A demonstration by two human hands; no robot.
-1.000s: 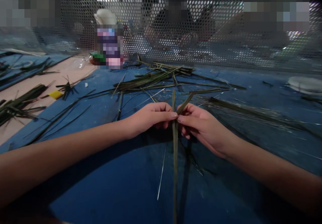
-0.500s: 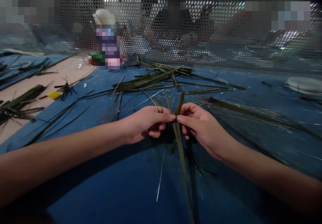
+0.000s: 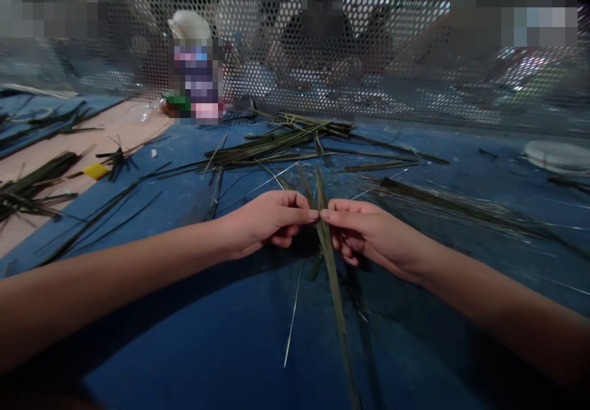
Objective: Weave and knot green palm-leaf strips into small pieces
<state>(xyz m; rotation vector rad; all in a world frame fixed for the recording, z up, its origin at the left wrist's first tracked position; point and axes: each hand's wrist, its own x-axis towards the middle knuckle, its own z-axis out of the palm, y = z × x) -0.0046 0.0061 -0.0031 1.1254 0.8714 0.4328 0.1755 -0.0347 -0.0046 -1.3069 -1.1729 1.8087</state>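
Between my two hands, a pair of long green leaf strips (image 3: 332, 268) crosses just where the fingertips meet. My left hand (image 3: 281, 218) is closed, thumb and forefinger pinching the strips from the left. From the other side my right hand (image 3: 354, 222) pinches them too, its thumb almost touching the left thumb. Two strip ends point up and away above the fingers, while a longer length hangs down toward the bottom edge. A thin shiny wire (image 3: 294, 318) slants below the left hand. Just how the strips cross is hidden by the fingers.
A pile of leaf strips (image 3: 276, 142) lies behind the hands on the blue table (image 3: 193, 336). More strips (image 3: 452, 204) and fine wires spread to the right, near a white round object (image 3: 557, 155). A perforated metal panel (image 3: 271, 47) stands along the back.
The right-hand strip end has swung left, nearer the other end. My right hand has turned slightly, its fingers shifting around the strips. My left hand stays pinched in nearly the same place.
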